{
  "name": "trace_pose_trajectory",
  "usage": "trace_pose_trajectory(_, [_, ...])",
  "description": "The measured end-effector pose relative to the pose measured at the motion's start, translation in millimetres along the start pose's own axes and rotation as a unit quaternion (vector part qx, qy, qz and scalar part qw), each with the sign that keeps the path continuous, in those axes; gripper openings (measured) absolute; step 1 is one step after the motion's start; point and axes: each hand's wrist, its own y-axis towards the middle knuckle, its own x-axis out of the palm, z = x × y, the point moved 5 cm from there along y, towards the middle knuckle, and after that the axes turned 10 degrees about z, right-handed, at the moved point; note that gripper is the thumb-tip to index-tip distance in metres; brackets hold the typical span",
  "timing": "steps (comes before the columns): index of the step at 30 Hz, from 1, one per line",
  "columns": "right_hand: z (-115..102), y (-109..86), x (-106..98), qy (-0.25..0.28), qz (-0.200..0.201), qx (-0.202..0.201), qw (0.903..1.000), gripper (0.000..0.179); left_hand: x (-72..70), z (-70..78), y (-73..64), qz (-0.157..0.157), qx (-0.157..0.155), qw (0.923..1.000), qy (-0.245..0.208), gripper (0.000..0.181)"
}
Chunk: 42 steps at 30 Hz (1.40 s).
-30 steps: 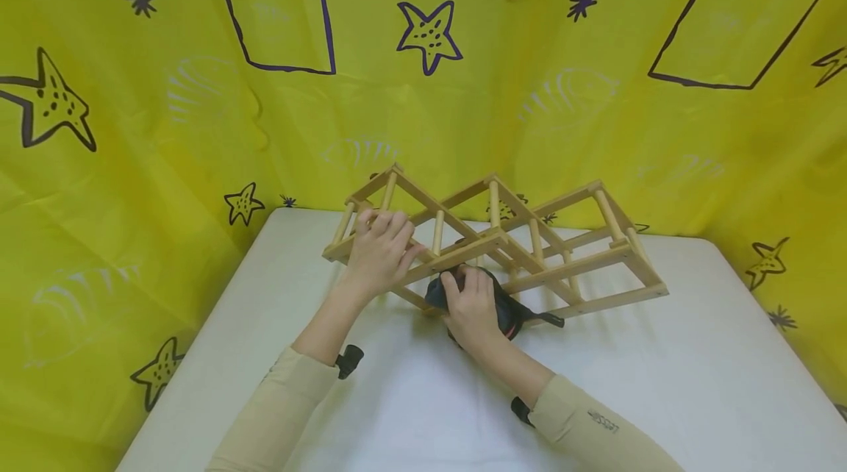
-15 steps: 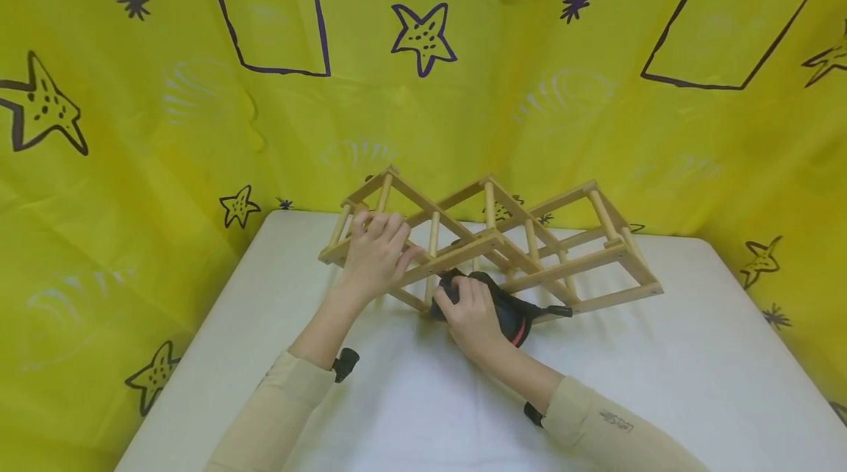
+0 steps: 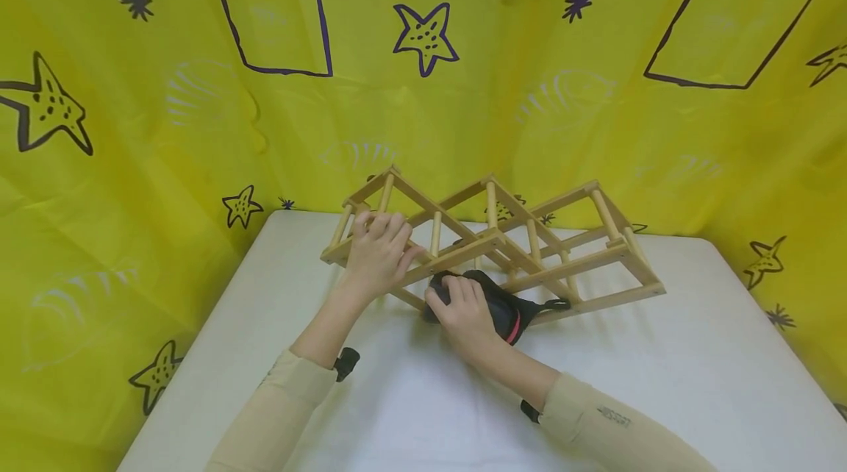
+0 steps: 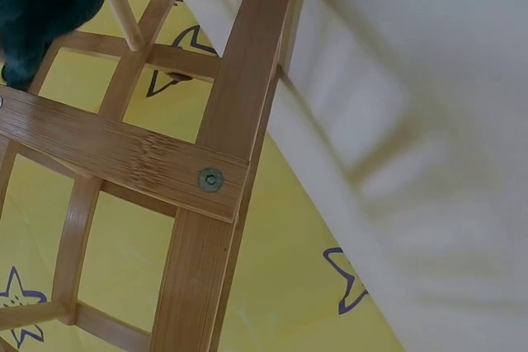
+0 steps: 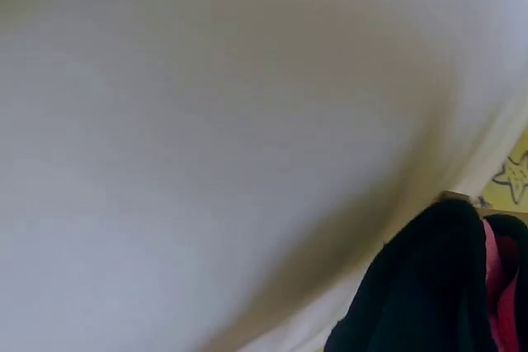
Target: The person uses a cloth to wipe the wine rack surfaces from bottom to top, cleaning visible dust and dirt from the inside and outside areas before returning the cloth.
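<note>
Bent fingers (image 3: 465,287) of the right hand (image 3: 471,323) grip a dark cloth item (image 3: 504,310), with the thumb set apart on the left side of it. What kind of thing the cloth item is, I cannot tell; it has a pink edge (image 3: 513,326) at its near end and a thin black loop (image 3: 557,304) at its right end. It sits at the near side of the wooden rack (image 3: 495,238), left of the rack's middle and just below a slanting rail. Whether it reaches into a compartment is hidden by the hand.

The left hand (image 3: 376,259) holds the left part of the rack, its fingers bent over the wood and its thumb pointing right; their tips are partly out of sight.

The rack stands slantwise at the far side of a white table (image 3: 410,406), made of crossed flat slats joined by round rods. From the left wrist, a bolt (image 4: 210,180) shows in one slat, with dark cloth at the upper left. From the right wrist, pink lining (image 5: 501,294) shows inside the cloth item. Behind the table hangs a yellow curtain (image 3: 490,126) printed with stars. Both arms wear beige sleeves (image 3: 278,413).
</note>
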Motion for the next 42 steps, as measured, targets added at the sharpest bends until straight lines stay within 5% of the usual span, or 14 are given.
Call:
trace_pose_trajectory(11, [8,-14.2,-5,0.013,-0.032,0.025,0.9991,0.038,-1.9,-0.5,0.6,0.009,0.008,0.9999,-0.006,0.033])
trace_pose_trajectory(20, [2,6.1,-1,0.023,-0.023,0.029,0.9991,0.035,-2.2,-0.8,0.8,0.004,0.006,1.0,0.004,0.033])
trace_pose_trajectory(30, [11,-11.9,-8,0.021,-0.036,0.045,0.9981,0.047,-1.7,-0.5,0.5,0.005,0.008,1.0,-0.001,0.033])
trace_pose_trajectory(42, [5,4.4,-3,0.018,-0.028,0.049,0.9983,0.042,-0.3,-0.3,0.0,0.0,0.002,1.0,-0.007,0.032])
